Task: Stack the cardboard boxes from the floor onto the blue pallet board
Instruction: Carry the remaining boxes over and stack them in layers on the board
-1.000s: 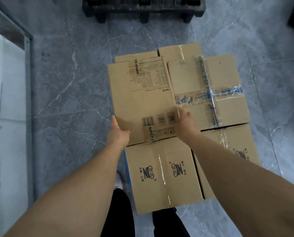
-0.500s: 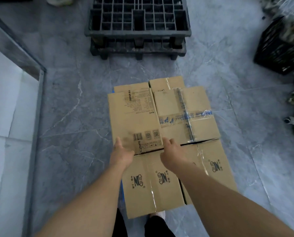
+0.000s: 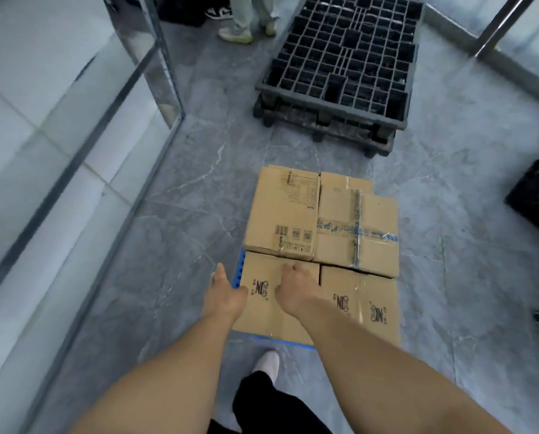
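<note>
Both hands hover low-centre over the near-left box [image 3: 274, 296], left hand [image 3: 226, 296] open, right hand [image 3: 293, 285] loosely curled, holding nothing.

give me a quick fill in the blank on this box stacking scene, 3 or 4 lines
1. The boxes sit on a pallet board coloured ____.
2. The box crossed with blue tape lies to the ____ of the barcode box.
3. The dark grid pallet holds ____ boxes.
4. The left hand is at the ____ edge of the near box.

Missing words: blue; right; no; left
</note>
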A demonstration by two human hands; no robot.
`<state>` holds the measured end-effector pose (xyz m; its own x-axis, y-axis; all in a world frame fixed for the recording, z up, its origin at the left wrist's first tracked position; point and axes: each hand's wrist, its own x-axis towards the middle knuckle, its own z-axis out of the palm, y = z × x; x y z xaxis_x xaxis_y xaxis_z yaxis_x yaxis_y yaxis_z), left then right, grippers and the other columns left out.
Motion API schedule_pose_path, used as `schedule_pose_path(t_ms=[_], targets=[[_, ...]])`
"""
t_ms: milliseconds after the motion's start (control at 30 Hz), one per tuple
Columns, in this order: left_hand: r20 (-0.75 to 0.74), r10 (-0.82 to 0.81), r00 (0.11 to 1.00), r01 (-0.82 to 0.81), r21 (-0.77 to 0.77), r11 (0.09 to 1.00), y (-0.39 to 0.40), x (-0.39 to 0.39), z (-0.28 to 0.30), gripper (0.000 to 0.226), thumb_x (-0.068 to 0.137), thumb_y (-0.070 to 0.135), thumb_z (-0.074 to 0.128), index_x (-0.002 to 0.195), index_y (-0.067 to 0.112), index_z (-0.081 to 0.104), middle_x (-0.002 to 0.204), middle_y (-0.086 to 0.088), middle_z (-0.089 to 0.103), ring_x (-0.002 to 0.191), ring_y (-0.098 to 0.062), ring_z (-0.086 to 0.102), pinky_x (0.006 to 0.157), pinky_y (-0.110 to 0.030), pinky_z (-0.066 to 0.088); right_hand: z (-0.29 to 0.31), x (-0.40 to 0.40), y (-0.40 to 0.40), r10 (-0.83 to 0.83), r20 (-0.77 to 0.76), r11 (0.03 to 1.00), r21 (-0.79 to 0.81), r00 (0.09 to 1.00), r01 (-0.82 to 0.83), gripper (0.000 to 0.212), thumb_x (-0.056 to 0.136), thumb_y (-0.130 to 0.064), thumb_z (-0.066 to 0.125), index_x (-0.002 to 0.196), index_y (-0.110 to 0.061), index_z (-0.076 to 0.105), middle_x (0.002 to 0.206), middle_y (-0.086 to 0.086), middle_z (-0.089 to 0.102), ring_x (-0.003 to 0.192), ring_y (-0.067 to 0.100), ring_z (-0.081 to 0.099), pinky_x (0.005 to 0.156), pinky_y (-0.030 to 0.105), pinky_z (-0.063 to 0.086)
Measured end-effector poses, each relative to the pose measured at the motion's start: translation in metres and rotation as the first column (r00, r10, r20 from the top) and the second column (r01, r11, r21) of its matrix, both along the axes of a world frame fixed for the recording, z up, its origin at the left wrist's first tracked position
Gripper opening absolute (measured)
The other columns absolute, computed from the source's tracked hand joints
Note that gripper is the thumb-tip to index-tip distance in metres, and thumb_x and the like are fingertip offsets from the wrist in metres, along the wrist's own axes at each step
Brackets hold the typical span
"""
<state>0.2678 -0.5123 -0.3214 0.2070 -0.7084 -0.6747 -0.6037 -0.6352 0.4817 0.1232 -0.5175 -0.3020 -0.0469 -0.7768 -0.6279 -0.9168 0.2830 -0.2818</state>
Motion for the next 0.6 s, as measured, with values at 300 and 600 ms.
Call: schedule_pose_path(t_ms=[300, 600], targets=[[0.009, 0.228, 0.974, -0.225, -0.139, 0.964, 0.104, 0.066, 0.032, 0.079, 0.09, 0.034, 0.054, 0.15, 0.017, 0.007, 0.155, -0.008, 0.021, 0.138, -0.027, 0.029, 0.112, -0.036, 0.027, 0.034, 0.06, 0.077, 0.242, -0.02, 0.967, -0.071, 0.97, -0.243, 0.038, 0.089, -0.006, 0.039, 0.127, -0.009, 0.042, 0.127, 0.012, 0.039, 0.116, 0.03, 0.043, 0.091, 0.04, 0.045], [-0.018, 0.469, 0.883, -0.454, -0.283, 0.845, 0.268, 0.11, 0.064, 0.073, 0.09, 0.03, 0.054, 0.149, 0.011, 0.016, 0.154, -0.012, 0.022, 0.141, -0.024, 0.025, 0.114, -0.035, 0.022, 0.06, 0.132, 0.198, 0.517, -0.084, 0.831, -0.188, 0.852, -0.523, 0.029, 0.094, -0.019, 0.045, 0.121, -0.01, 0.046, 0.129, 0.011, 0.038, 0.116, 0.03, 0.046, 0.084, 0.033, 0.039]])
